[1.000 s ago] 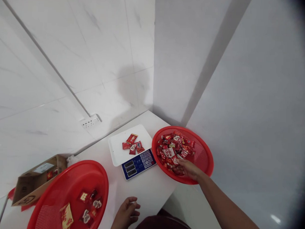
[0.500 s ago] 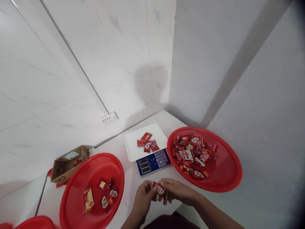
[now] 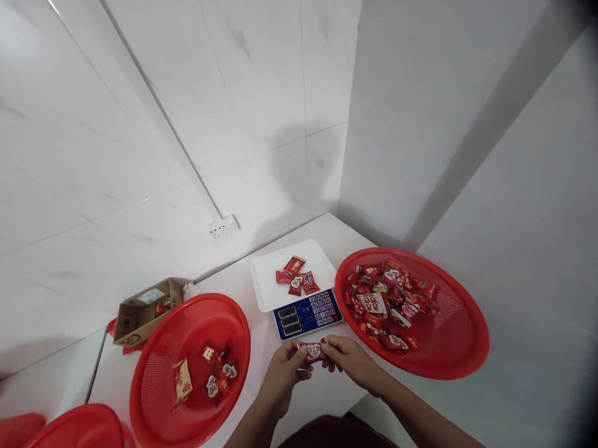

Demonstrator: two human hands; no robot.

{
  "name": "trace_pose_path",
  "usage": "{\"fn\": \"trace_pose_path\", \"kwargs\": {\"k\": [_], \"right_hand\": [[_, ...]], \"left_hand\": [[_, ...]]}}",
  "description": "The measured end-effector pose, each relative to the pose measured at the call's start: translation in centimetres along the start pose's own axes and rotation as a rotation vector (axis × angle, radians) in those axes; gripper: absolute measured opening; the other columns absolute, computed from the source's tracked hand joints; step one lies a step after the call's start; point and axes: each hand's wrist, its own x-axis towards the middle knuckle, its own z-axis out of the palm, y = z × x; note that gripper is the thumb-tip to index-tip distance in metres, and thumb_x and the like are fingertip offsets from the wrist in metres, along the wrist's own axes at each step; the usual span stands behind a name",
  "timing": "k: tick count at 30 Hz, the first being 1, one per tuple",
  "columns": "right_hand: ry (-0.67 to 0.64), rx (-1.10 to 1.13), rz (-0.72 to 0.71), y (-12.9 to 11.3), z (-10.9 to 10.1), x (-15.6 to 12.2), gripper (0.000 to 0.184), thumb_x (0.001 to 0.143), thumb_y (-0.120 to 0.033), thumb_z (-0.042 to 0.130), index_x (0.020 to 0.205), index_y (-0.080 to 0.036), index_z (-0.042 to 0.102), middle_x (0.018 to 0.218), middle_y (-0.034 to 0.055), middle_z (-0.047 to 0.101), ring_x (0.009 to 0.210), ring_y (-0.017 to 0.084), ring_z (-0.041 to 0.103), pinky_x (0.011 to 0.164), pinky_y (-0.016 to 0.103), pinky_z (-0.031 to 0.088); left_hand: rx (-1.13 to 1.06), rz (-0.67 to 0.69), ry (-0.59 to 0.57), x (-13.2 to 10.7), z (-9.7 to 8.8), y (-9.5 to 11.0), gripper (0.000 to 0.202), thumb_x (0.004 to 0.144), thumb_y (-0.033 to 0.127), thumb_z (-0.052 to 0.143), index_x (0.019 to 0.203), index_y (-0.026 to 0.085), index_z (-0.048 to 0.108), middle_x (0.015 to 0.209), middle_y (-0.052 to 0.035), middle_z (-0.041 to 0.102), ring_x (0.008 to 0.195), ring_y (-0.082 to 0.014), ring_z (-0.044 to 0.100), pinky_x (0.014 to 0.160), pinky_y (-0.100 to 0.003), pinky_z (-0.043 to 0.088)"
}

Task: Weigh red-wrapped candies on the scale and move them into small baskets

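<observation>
Candy [image 3: 314, 351], one piece, is pinched by left hand [image 3: 283, 372] and right hand [image 3: 350, 360]; one scale [image 3: 300, 319] bears four packets [image 3: 295, 265].

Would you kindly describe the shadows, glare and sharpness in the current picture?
Head view: a soft head-shaped shadow falls on the marbled wall, with pale glare upper left; head view: black shading along the right edge; head view: "520" on the held candy is readable, the box label is not.

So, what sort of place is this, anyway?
Probably a weighing or packing corner, perhaps of a sweet shop, though I can't tell for sure. A digital scale bears small wrapped packets, a red basket beside it holds many more, and an open cardboard box stands near the wall.
</observation>
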Motion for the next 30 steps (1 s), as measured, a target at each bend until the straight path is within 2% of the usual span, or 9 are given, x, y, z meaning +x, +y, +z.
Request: {"fn": "trace_pose_path", "kwargs": {"k": [2,5,8,11,14,18,23,27,30], "right_hand": [[0.002,0.045,0.056,0.6,0.2,0.1,0.044,0.073,-0.058,0.044,0.070,-0.016,0.054,0.067,0.0018,0.060,0.055,0.011,0.052,0.049,0.023,0.034],[0.035,0.118,0.135,1.1,0.2,0.1,0.051,0.071,-0.061,0.044,0.089,-0.014,0.057,0.076,0.0047,0.063,0.060,0.012,0.055,0.052,0.024,0.036],[0.062,0.136,0.172,1.2,0.0,-0.1,0.058,0.069,-0.061,0.047,0.103,-0.015,0.055,0.079,0.0055,0.063,0.063,0.013,0.055,0.054,0.025,0.037],[0.081,0.116,0.179,1.3,-0.3,-0.1,0.057,0.068,-0.060,0.048,0.104,-0.015,0.055,0.079,0.0051,0.062,0.064,0.013,0.055,0.055,0.025,0.037],[0.095,0.087,0.171,2.0,-0.8,-0.2,0.054,0.067,-0.056,0.050,0.103,-0.016,0.054,0.079,0.0047,0.062,0.065,0.014,0.056,0.056,0.025,0.038],[0.106,0.041,0.177,3.4,-1.5,-0.5,0.049,0.066,-0.051,0.050,0.101,-0.016,0.053,0.080,0.0045,0.063,0.067,0.014,0.057,0.057,0.025,0.039],[0.080,-0.008,0.208,4.0,-1.8,-0.5,0.045,0.065,-0.046,0.050,0.099,-0.017,0.054,0.080,0.0045,0.063,0.068,0.014,0.057,0.057,0.025,0.039],[0.033,-0.048,0.199,4.2,-1.0,0.0,0.039,0.068,-0.040,0.048,0.098,-0.017,0.054,0.079,0.0041,0.063,0.067,0.014,0.056,0.057,0.026,0.039],[-0.002,-0.091,0.177,4.6,-0.4,0.5,0.037,0.069,-0.036,0.046,0.099,-0.016,0.055,0.078,0.0035,0.061,0.066,0.014,0.055,0.057,0.026,0.039]], "left_hand": [[-0.088,-0.026,0.030,0.9,-0.4,0.1,0.029,0.065,0.038,0.069,0.074,0.013,0.056,0.069,-0.0026,0.061,0.058,-0.0080,0.052,0.057,-0.021,0.041],[-0.243,-0.010,0.133,3.2,-1.1,1.3,0.029,0.061,0.035,0.073,0.072,0.015,0.055,0.067,-0.0004,0.060,0.056,-0.0067,0.053,0.059,-0.020,0.043],[-0.305,0.013,0.190,5.5,-2.2,3.0,0.029,0.070,0.038,0.066,0.088,0.019,0.054,0.085,-0.0023,0.062,0.073,-0.0100,0.060,0.070,-0.022,0.047],[-0.301,-0.101,0.197,6.5,-3.3,3.3,0.036,0.077,0.043,0.056,0.101,0.016,0.051,0.104,-0.0113,0.059,0.086,-0.0167,0.061,0.076,-0.030,0.048],[-0.269,-0.229,0.173,5.5,-3.9,1.2,0.042,0.077,0.042,0.055,0.107,0.013,0.048,0.110,-0.0171,0.057,0.086,-0.0207,0.062,0.078,-0.034,0.047],[-0.233,-0.345,0.091,2.7,-5.0,-3.4,0.051,0.075,0.041,0.057,0.117,0.017,0.041,0.110,-0.0158,0.058,0.084,-0.0212,0.064,0.081,-0.034,0.045],[-0.201,-0.431,0.184,0.0,-7.6,-8.2,0.059,0.071,0.043,0.061,0.119,0.018,0.038,0.103,-0.0127,0.062,0.081,-0.0206,0.064,0.079,-0.033,0.044],[-0.241,-0.451,0.263,-1.1,-9.0,-10.0,0.064,0.066,0.042,0.066,0.118,0.018,0.039,0.100,-0.0130,0.063,0.081,-0.0224,0.064,0.079,-0.034,0.044],[-0.310,-0.448,0.297,-1.6,-8.9,-10.0,0.067,0.065,0.044,0.067,0.120,0.019,0.038,0.110,-0.0162,0.059,0.087,-0.0249,0.064,0.082,-0.035,0.043]]}}
